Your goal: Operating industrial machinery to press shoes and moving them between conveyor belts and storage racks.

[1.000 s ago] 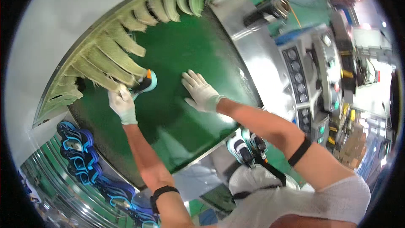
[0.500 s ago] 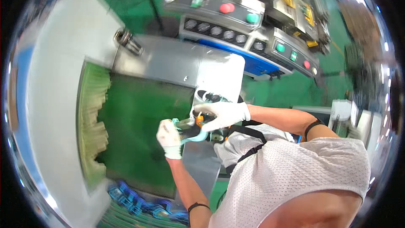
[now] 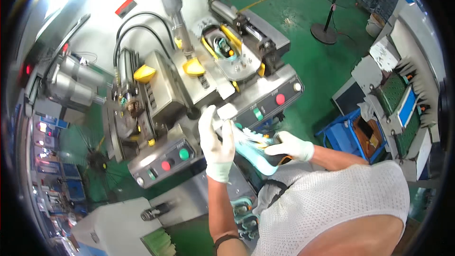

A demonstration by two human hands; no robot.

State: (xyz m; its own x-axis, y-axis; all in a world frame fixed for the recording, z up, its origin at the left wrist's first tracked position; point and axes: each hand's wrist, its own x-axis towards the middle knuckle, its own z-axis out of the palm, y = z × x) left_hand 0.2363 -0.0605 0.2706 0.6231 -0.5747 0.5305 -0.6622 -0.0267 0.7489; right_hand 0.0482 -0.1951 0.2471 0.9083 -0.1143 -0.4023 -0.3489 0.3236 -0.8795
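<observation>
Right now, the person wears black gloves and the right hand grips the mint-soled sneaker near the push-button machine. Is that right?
Not quite: the gloves are white, as the head view shows. The right hand does grip the mint-soled sneaker near the push-button machine.

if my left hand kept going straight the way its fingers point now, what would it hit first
Probably the machine's steel block, just beyond the left hand's fingertips in the picture, though depth is unclear.
</observation>
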